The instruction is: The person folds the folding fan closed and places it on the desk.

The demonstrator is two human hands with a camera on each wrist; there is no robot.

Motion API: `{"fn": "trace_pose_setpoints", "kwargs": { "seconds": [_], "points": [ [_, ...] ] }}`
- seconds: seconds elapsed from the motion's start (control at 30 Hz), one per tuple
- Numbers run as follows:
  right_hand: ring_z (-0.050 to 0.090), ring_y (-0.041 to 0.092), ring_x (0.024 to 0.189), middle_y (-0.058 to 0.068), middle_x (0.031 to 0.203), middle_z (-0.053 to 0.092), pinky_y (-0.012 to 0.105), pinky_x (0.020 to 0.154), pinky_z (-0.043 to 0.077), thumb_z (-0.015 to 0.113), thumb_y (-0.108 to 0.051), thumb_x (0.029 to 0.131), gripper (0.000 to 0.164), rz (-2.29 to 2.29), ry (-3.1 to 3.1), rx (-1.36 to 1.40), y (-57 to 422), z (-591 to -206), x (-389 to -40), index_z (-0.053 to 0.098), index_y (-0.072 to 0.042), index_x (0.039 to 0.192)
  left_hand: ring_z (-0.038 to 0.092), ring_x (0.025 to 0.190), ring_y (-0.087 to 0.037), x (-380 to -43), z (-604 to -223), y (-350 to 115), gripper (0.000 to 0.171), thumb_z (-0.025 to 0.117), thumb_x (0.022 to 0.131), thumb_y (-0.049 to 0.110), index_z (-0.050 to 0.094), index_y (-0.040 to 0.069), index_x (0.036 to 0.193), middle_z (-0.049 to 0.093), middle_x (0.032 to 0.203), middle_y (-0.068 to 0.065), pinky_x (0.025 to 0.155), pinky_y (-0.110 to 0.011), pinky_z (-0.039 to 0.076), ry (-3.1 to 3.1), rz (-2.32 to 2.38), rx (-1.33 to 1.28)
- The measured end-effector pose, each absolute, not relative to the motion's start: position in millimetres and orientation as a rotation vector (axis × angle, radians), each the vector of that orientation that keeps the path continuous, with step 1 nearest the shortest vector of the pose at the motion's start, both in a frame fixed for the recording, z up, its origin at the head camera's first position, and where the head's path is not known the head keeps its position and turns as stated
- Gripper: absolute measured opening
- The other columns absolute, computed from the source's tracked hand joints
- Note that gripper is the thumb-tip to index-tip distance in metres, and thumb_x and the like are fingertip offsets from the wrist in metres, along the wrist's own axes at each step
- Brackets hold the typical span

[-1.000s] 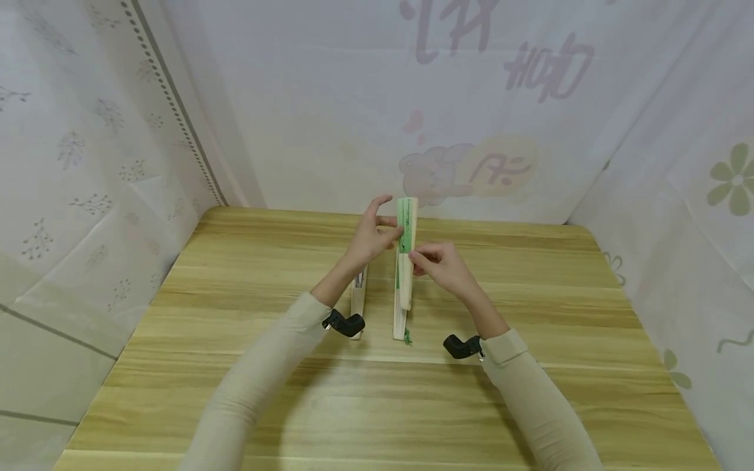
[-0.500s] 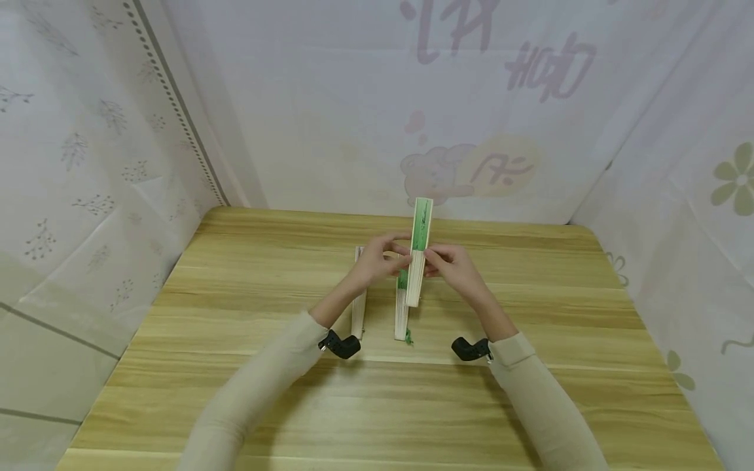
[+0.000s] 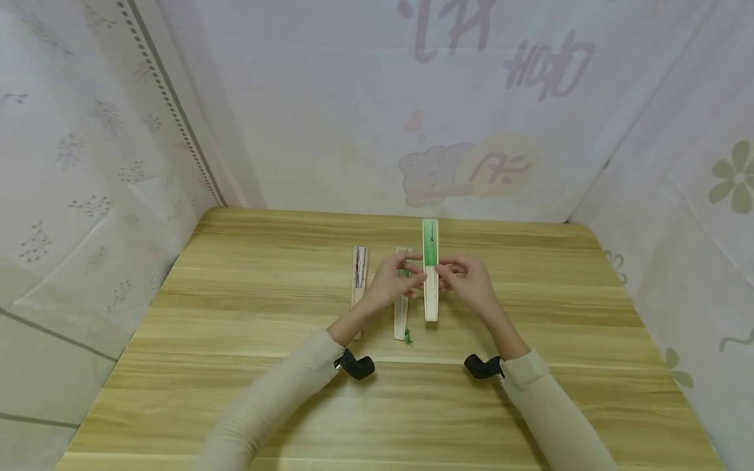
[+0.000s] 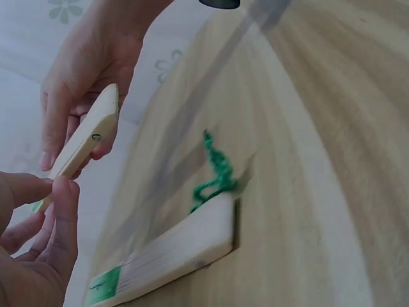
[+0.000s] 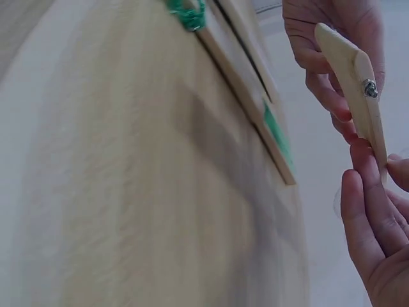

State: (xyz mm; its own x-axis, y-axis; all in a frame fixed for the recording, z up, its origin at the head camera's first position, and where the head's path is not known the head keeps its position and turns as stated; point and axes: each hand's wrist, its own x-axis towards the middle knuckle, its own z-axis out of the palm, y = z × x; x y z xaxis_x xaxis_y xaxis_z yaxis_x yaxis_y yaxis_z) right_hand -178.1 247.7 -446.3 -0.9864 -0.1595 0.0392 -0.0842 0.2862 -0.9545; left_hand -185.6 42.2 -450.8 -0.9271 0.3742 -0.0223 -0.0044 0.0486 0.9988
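A folded hand fan, pale ribs below and green leaf above, stands between my two hands over the table. My left hand pinches its left side with thumb and fingers; my right hand pinches the right side. The rivet end of this fan shows in the right wrist view, where it is held off the table. Just left of it lies a second folded green fan, partly covered by my left fingers. Its green cord trails on the wood in the left wrist view.
A third folded fan with a greyish, red-marked leaf lies further left on the wooden table, partly behind my left hand and wrist. Printed cloth hangs behind the table and along both sides.
Both hands have brought the held fan to the right and lower, turning its ribbed edge toward the head camera. The left hand has slid down from its upper part. The other fans stay put.
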Motion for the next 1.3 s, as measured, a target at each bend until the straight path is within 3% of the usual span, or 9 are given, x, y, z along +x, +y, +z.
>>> {"fn": "trace_pose_setpoints", "kwargs": {
  "seconds": [0.13, 0.27, 0.6, 0.83, 1.0, 1.3],
  "points": [
    [0.072, 0.041, 0.073, 0.023, 0.093, 0.073, 0.047, 0.067, 0.060, 0.069, -0.007, 0.099, 0.027, -1.795, 2.509, -0.224, 252, -450, -172, 0.066, 0.013, 0.118, 0.073, 0.076, -0.032, -182, -454, 48, 0.042, 0.069, 0.094, -0.006, 0.057, -0.004, 0.134, 0.067, 0.104, -0.020, 0.066, -0.049, 0.060, 2.044, 1.950, 0.372],
    [0.073, 0.036, 0.071, 0.021, 0.091, 0.074, 0.043, 0.065, 0.060, 0.070, -0.006, 0.098, 0.029, -1.741, 2.532, -0.279, 259, -454, -168, 0.065, 0.013, 0.120, 0.073, 0.077, -0.033, -178, -455, 53, 0.041, 0.069, 0.094, -0.006, 0.056, -0.005, 0.133, 0.066, 0.105, -0.020, 0.069, -0.050, 0.060, 2.033, 1.934, 0.358],
    [0.072, 0.041, 0.081, 0.026, 0.099, 0.071, 0.045, 0.074, 0.060, 0.069, 0.002, 0.096, 0.046, -1.839, 2.189, -0.401, 284, -467, -159, 0.050, 0.015, 0.136, 0.072, 0.078, -0.031, -173, -459, 59, 0.043, 0.071, 0.093, -0.005, 0.057, -0.003, 0.134, 0.065, 0.107, -0.016, 0.066, -0.041, 0.061, 2.040, 1.871, 0.318],
    [0.072, 0.039, 0.083, 0.028, 0.100, 0.070, 0.046, 0.075, 0.059, 0.069, 0.001, 0.097, 0.046, -1.814, 2.139, -0.353, 288, -473, -152, 0.051, 0.014, 0.136, 0.071, 0.074, -0.024, -168, -463, 62, 0.045, 0.074, 0.092, -0.004, 0.057, -0.002, 0.134, 0.067, 0.105, -0.014, 0.065, -0.041, 0.061, 2.044, 1.824, 0.312],
    [0.072, 0.038, 0.083, 0.028, 0.101, 0.070, 0.046, 0.075, 0.060, 0.069, -0.001, 0.097, 0.044, -1.824, 2.153, -0.339, 291, -476, -148, 0.052, 0.014, 0.135, 0.070, 0.067, -0.025, -164, -467, 66, 0.046, 0.075, 0.090, -0.004, 0.057, -0.003, 0.133, 0.069, 0.103, -0.014, 0.060, -0.038, 0.060, 2.083, 1.806, 0.334],
    [0.072, 0.034, 0.082, 0.029, 0.101, 0.068, 0.044, 0.075, 0.060, 0.070, 0.000, 0.096, 0.046, -1.814, 2.157, -0.312, 296, -479, -142, 0.052, 0.015, 0.135, 0.071, 0.070, -0.025, -154, -474, 72, 0.047, 0.074, 0.090, -0.006, 0.057, -0.001, 0.134, 0.067, 0.097, -0.010, 0.060, -0.036, 0.060, 2.012, 1.836, 0.282]
  ]
}}
